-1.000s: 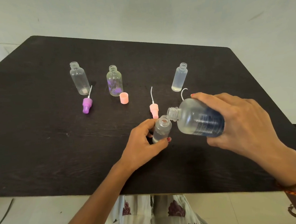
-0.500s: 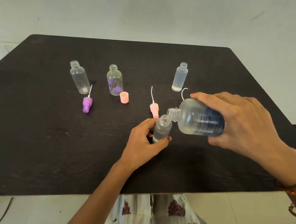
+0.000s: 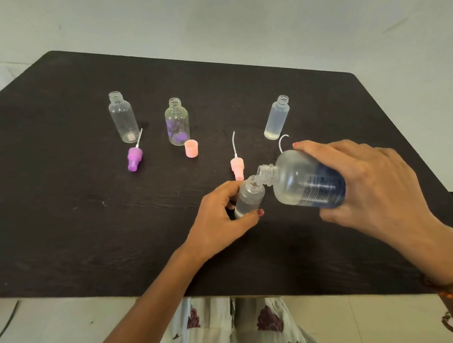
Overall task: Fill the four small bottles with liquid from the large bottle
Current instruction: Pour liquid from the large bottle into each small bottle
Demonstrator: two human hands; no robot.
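Note:
My right hand (image 3: 373, 185) grips the large clear bottle (image 3: 301, 182) with a blue label, tipped to the left so its open neck sits over the mouth of a small clear bottle (image 3: 248, 196). My left hand (image 3: 218, 220) holds that small bottle between thumb and fingers on the dark table (image 3: 62, 223). Three other small open bottles stand further back: one at the left (image 3: 123, 117), one with a purple tint (image 3: 177, 121), and one at the right (image 3: 277, 118) with a little liquid at its bottom.
Loose tops lie on the table: a purple spray top (image 3: 134, 157), a pink cap (image 3: 191, 148), a pink spray top (image 3: 237, 168) and a thin white tube (image 3: 282, 142) behind the large bottle. The table's near edge runs just below my wrists.
Both hands and both bottles have stayed almost still; the large bottle's neck has kept its place over the small bottle's mouth.

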